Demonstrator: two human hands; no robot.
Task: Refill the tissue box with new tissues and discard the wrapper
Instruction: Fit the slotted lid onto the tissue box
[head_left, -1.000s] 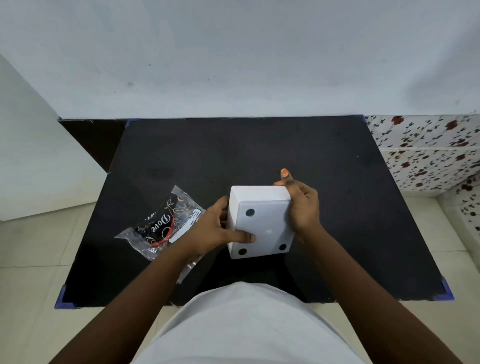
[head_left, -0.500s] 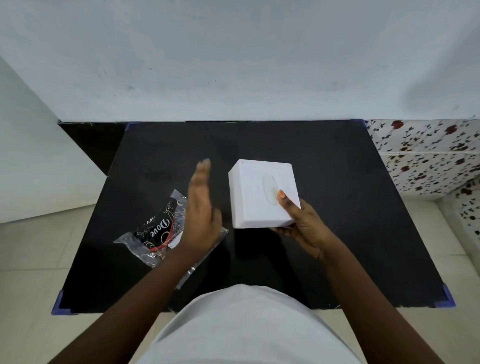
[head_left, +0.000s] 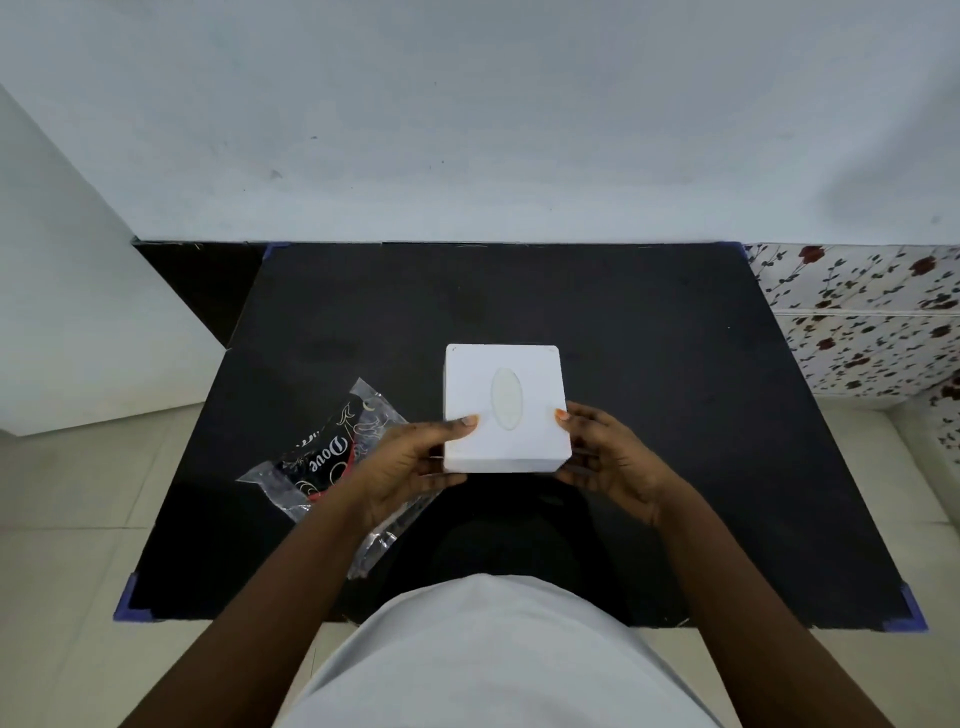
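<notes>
A white square tissue box (head_left: 504, 384) faces up over the middle of the black table (head_left: 675, 364), its oval slot on top. My left hand (head_left: 405, 467) grips its near left corner, thumb on the top face. My right hand (head_left: 613, 457) grips the near right corner the same way. To the left lies a crumpled clear plastic wrapper (head_left: 322, 457) with black and red print reading "Dove", partly hidden under my left wrist. I cannot tell whether the box touches the table.
The table stands against a pale wall (head_left: 467, 130), with blue tape at its corners. A white cabinet side (head_left: 78, 286) is to the left, floral tiles (head_left: 872, 312) to the right, and a light tiled floor around.
The box was bottom-up in both hands, then turned slot-up in my right hand alone while my left hand was open above the wrapper. Now both hands hold it.
</notes>
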